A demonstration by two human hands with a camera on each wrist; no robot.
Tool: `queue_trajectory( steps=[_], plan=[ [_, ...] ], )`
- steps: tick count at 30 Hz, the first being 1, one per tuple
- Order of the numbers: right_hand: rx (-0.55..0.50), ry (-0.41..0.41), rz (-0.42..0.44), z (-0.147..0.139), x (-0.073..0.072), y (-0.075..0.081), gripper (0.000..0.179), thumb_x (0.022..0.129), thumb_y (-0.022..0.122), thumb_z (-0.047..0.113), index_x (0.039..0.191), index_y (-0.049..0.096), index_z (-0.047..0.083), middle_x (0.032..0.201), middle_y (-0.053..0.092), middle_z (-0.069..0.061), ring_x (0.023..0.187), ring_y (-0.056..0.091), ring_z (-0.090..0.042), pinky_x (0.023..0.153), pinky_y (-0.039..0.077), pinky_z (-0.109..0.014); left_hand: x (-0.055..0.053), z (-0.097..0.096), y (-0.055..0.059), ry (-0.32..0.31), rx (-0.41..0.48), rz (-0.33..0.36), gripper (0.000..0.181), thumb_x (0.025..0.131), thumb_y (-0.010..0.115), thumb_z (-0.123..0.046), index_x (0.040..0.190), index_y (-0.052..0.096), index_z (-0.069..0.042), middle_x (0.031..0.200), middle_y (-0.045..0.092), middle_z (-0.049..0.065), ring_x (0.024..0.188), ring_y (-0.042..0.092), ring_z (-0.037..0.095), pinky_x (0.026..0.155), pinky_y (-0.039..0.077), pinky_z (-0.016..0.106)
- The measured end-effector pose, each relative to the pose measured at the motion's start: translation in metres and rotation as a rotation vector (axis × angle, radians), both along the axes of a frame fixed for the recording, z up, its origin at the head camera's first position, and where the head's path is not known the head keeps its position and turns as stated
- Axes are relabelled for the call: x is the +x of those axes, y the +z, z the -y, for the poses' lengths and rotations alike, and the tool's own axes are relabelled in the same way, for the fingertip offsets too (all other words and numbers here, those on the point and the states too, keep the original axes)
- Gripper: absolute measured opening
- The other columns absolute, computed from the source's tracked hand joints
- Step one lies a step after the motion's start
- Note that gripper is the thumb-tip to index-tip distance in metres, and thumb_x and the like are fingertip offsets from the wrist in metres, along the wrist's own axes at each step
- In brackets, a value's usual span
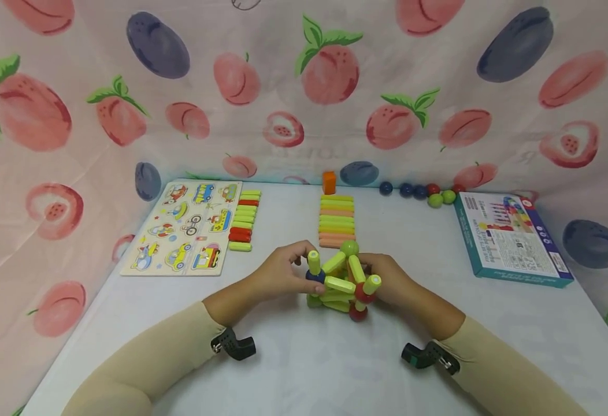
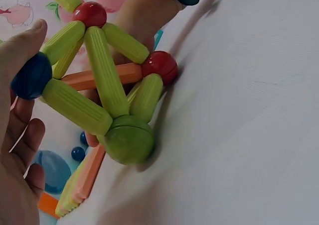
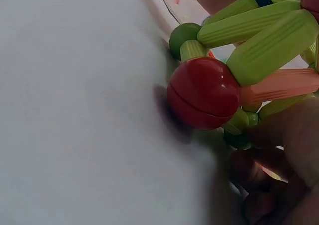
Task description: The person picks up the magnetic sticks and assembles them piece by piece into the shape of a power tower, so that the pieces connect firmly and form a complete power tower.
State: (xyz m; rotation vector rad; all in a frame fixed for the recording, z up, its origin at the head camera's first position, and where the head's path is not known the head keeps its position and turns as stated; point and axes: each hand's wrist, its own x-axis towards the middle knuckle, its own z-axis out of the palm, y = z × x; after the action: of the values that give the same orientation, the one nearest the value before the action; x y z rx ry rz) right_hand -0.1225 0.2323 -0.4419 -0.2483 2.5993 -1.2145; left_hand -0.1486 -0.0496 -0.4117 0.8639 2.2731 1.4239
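Note:
Both hands hold a ball-and-stick structure point(image 1: 339, 284) of lime sticks joined by coloured balls, just in front of the person in the head view. At its left side, the left hand point(image 1: 283, 273) grips it by the blue ball point(image 2: 32, 75), thumb on one side and fingers on the other. On the far right side, the right hand point(image 1: 391, 278) holds it with curled fingers, partly hidden behind the sticks. A red ball point(image 3: 204, 93) and a large green ball point(image 2: 128, 141) sit low, close over the white table. One orange stick point(image 2: 102, 76) runs through the structure.
Loose sticks point(image 1: 337, 220) lie in a row beyond the hands, with an orange block point(image 1: 329, 182) behind. More sticks point(image 1: 244, 211) line a picture puzzle board point(image 1: 165, 260) at left. Several balls point(image 1: 421, 191) sit at the back, beside a toy box point(image 1: 512, 237) at right.

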Motion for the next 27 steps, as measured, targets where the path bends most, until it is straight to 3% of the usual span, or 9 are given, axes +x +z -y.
queue_trajectory(
  steps=[2,4,7,10,12,14,16,22,27],
  plan=[
    [0.014,-0.019,0.013,0.0,0.001,0.001,0.044,0.092,0.082,0.009,0.134,0.073,0.016,0.122,0.074,-0.004,0.115,0.065,-0.029,0.106,0.051,-0.055,0.0,0.003,-0.001,-0.036,0.018,-0.023,0.047,0.08,0.097,-0.023,0.114,0.064,-0.021,0.112,0.064,-0.004,0.115,0.054,0.026,0.099,0.045,0.053],
    [0.016,-0.058,0.039,-0.003,0.008,0.002,0.047,0.095,0.078,0.011,0.14,0.07,0.018,0.132,0.071,-0.005,0.121,0.063,-0.032,0.107,0.05,-0.057,-0.005,0.013,-0.001,-0.086,-0.002,-0.089,0.049,0.082,0.095,-0.024,0.12,0.065,-0.02,0.115,0.066,-0.004,0.116,0.056,0.023,0.1,0.046,0.054],
    [-0.041,-0.123,0.095,-0.011,0.025,0.003,0.047,0.099,0.071,0.013,0.145,0.066,0.017,0.139,0.068,-0.008,0.124,0.061,-0.034,0.102,0.054,-0.053,-0.022,0.041,0.0,-0.121,-0.127,-0.309,0.047,0.084,0.091,-0.026,0.125,0.068,-0.018,0.117,0.07,-0.003,0.113,0.059,0.019,0.1,0.046,0.051],
    [-0.1,-0.147,0.152,-0.021,0.048,0.002,0.042,0.101,0.068,0.013,0.143,0.066,0.013,0.12,0.072,-0.009,0.101,0.064,-0.028,0.083,0.057,-0.039,-0.042,0.078,-0.003,-0.015,-0.383,-0.581,0.035,0.086,0.085,-0.021,0.119,0.075,-0.017,0.11,0.073,-0.001,0.108,0.062,0.02,0.098,0.047,0.048],
    [-0.113,-0.14,0.173,-0.027,0.062,0.001,0.041,0.1,0.07,0.014,0.14,0.067,0.01,0.114,0.072,-0.008,0.088,0.063,-0.025,0.074,0.056,-0.035,-0.049,0.099,-0.007,0.065,-0.553,-0.68,0.03,0.086,0.084,-0.017,0.116,0.079,-0.017,0.108,0.073,-0.001,0.107,0.064,0.024,0.095,0.046,0.048],
    [-0.106,-0.118,0.168,-0.03,0.074,0.001,0.041,0.098,0.073,0.014,0.138,0.067,0.008,0.111,0.072,-0.007,0.08,0.061,-0.023,0.068,0.055,-0.032,-0.052,0.114,-0.01,0.116,-0.688,-0.712,0.031,0.089,0.084,-0.016,0.12,0.08,-0.018,0.109,0.073,0.0,0.109,0.065,0.027,0.093,0.047,0.048],
    [-0.1,-0.087,0.128,-0.032,0.081,0.001,0.038,0.096,0.074,0.014,0.133,0.068,0.007,0.114,0.072,-0.005,0.077,0.061,-0.021,0.064,0.054,-0.03,-0.052,0.122,-0.012,0.138,-0.761,-0.708,0.034,0.09,0.086,-0.019,0.123,0.08,-0.019,0.113,0.073,0.002,0.111,0.064,0.029,0.092,0.047,0.048],
    [-0.049,-0.058,0.01,-0.023,0.09,0.003,0.037,0.091,0.081,0.018,0.126,0.071,0.01,0.093,0.068,-0.001,0.069,0.058,-0.016,0.059,0.049,-0.027,-0.054,0.12,-0.015,0.161,-0.757,-0.689,0.026,0.093,0.084,-0.017,0.118,0.078,-0.017,0.112,0.072,0.003,0.111,0.063,0.029,0.092,0.047,0.047],
    [0.067,-0.116,0.015,-0.006,0.09,0.003,0.046,0.086,0.09,0.037,0.126,0.073,0.02,0.077,0.06,0.003,0.065,0.057,-0.016,0.055,0.044,-0.027,-0.061,0.116,-0.014,0.081,-0.804,-0.732,0.02,0.095,0.082,-0.017,0.114,0.077,-0.016,0.108,0.073,0.002,0.104,0.065,0.028,0.091,0.048,0.046]
  ],
)
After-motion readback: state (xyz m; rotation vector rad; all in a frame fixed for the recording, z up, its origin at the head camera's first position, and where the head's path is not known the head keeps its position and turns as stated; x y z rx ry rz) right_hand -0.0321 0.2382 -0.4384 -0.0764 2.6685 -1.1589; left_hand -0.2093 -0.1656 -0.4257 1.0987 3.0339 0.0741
